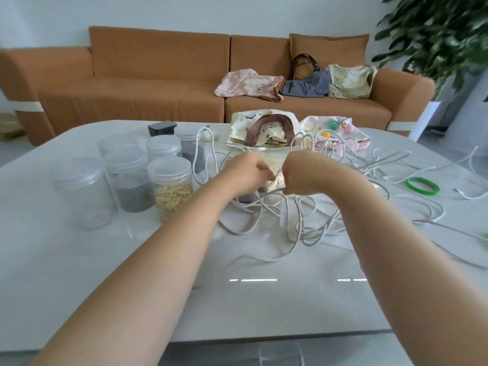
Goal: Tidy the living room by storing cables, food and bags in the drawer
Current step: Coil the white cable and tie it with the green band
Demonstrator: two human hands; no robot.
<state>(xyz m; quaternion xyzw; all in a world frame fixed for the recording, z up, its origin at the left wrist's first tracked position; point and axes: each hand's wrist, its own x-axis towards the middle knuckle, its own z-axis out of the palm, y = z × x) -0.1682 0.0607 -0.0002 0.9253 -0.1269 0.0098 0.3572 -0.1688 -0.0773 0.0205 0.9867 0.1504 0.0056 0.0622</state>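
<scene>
- Both hands were clenched: the left hand (244, 171) and the right hand (303, 175) each gripped one side of a clear grain pouch (273, 171), with the fingers curled round it and the backs of the fists toward the camera.
- The pouch was held between the two fists, just on the person's side of the brown-handled tote bag (264, 130), low over the white table (237, 299).
- The tangle of white cables (298, 223) sprawled on the near side of the tote bag, under and around the pouch. One loop ran right beneath the right fist, and it could not be told whether that hand also pinched it.
- The step looked like closing the pouch or lifting it out of the tangle. Either way, the mouth was best kept uppermost and the grip even on both sides, so no grain spilled.
- Before raising it, that loop wanted checking. A snagged cable would likely drag the whole tangle toward the oat jar (173, 188), which stood with other lidded jars to the left of the tote bag.
- No drawer was in view, so the pouch needed a firm hold for carrying.
</scene>
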